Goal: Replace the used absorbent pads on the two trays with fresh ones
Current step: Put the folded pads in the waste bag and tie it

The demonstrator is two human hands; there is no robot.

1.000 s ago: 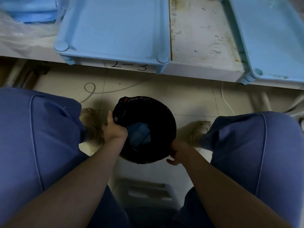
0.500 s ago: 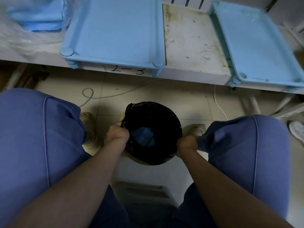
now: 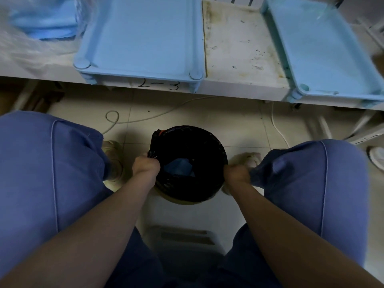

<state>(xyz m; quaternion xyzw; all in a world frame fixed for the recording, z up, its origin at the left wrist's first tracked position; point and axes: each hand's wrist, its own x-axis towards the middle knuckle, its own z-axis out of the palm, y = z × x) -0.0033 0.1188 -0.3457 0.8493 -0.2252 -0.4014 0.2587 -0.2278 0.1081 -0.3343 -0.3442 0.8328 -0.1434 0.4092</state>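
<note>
While hands (image 3: 146, 166) (image 3: 235, 173) grip it, the bin (image 3: 199, 146) (black-lined) holds a blue pad (image 3: 178, 168).

White bench (image 3: 239, 48), seen from above. A left tray (image 3: 137, 38) and a right tray (image 3: 324, 50), both light blue, sit at its front edge, well apart, with a bare, stained stretch of benchtop between them. A clear bag of blue pads (image 3: 41, 19) lies at the left end, just beside the left tray. The front edge bears the mark "2-3" (image 3: 159, 85). On the tiled floor (image 3: 187, 113) below: a black-lined bin (image 3: 207, 142), a looped white cable (image 3: 145, 118) and a white step stool (image 3: 182, 231).
</note>
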